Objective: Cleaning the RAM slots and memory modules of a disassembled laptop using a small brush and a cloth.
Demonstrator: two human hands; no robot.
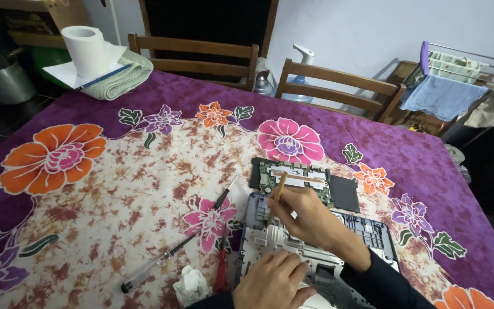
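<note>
Circuit board [299, 178] | right hand [307, 220] pinching brush [279, 189] (tip on board) | left hand [273, 280] flat on grey chassis [373, 234]

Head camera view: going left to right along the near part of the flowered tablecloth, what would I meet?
Clear-handled long screwdriver → crumpled white tissue → red-handled small tool → the person's left hand on the grey plastic laptop shell → the right hand holding a thin wooden stick.

Floral-clothed table [115, 171] bears laptop chassis [315, 252], circuit board [298, 174], screwdrivers [161, 260].
</note>
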